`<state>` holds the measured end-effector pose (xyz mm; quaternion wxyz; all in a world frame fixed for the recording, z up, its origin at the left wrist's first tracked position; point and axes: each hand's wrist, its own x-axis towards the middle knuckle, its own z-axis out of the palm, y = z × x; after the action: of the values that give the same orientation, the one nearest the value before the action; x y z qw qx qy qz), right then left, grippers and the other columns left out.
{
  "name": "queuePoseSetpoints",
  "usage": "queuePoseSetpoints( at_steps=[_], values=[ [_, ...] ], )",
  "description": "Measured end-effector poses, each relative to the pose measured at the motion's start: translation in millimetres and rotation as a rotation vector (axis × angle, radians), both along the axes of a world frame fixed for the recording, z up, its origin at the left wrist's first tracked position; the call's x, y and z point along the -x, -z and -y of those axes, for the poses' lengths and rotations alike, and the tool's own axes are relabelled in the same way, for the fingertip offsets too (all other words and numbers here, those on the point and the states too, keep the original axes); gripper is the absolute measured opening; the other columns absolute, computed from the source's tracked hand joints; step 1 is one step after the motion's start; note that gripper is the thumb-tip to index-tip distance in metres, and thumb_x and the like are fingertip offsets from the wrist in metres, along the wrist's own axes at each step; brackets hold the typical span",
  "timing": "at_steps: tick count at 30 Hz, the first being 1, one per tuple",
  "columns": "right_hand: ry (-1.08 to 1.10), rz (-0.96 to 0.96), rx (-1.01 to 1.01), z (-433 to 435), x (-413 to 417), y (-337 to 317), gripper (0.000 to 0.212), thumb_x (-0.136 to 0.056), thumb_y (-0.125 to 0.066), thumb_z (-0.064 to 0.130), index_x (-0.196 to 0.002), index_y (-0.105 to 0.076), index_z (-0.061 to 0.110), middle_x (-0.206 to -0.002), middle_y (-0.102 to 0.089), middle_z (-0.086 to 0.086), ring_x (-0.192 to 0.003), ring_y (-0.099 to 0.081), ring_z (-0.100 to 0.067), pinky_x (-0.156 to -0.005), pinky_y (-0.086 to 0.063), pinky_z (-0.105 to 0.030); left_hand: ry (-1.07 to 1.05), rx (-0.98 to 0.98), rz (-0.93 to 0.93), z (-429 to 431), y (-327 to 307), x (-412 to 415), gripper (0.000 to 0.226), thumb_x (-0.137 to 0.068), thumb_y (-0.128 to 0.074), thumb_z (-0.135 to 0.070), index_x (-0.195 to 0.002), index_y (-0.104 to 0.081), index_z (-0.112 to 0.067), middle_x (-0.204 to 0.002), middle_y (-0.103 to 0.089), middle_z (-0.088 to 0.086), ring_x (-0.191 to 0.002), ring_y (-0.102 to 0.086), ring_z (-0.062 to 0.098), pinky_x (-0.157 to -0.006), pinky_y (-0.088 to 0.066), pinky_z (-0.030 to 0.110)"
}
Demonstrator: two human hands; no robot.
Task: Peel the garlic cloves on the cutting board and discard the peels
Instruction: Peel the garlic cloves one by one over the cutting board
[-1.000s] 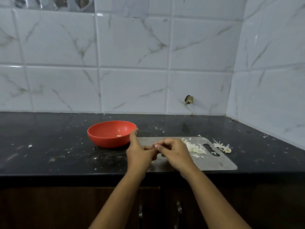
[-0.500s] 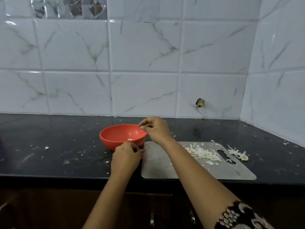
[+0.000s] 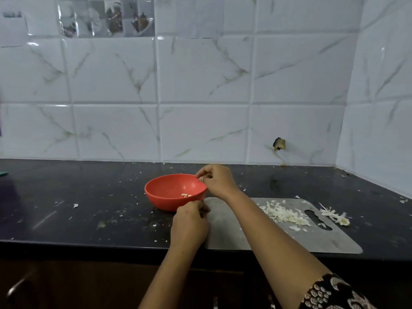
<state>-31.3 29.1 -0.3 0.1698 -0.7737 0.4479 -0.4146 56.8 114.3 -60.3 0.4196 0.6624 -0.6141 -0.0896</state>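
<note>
The right hand (image 3: pixel 217 181) is over the red bowl (image 3: pixel 169 192) — its grip pinches a tiny white bit (image 3: pixel 202 179). The left hand (image 3: pixel 189 224) is in front of the bowl, grip curled — I cannot tell on what.

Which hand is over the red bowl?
The right hand, fingers at the rim of the bowl; the left hand sits nearer, by the corner of the board.

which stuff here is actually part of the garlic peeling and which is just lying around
For the job: left hand, right hand, red bowl, garlic bits in it, cutting board, pile of peels.
Just lying about: stalk beside the board, scrap on the counter, green thing at the left edge, hole in the tile.
</note>
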Motion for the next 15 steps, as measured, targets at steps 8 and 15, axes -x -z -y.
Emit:
queuePoseSetpoints(
  at_steps=[8,15],
  values=[
    [0.313,-0.184,-0.022,-27,157,26,0.027,-0.098,-0.052,0.035,-0.119,-0.066,0.026,-0.122,-0.066,0.005,-0.113,-0.06,-0.016,-0.098,-0.046,-0.036,0.112,-0.215,0.45,-5,1,38,0.05,-0.094,-0.047,-0.052,-0.13,-0.05,-0.017,-0.133,-0.054,0.006,-0.122,-0.049,0.022,-0.105,-0.038,0.04],
    [0.41,-0.291,-0.427,-41,282,40,0.058,-0.103,-0.03,0.048,-0.152,-0.028,0.017,-0.159,-0.024,-0.002,-0.146,-0.022,-0.023,-0.118,-0.017,-0.035,0.087,-0.48,0.597,7,6,54,0.076,-0.096,-0.016,-0.063,-0.153,-0.013,-0.013,-0.161,-0.01,0.01,-0.148,-0.01,0.025,-0.118,-0.007,0.049]
  ],
)
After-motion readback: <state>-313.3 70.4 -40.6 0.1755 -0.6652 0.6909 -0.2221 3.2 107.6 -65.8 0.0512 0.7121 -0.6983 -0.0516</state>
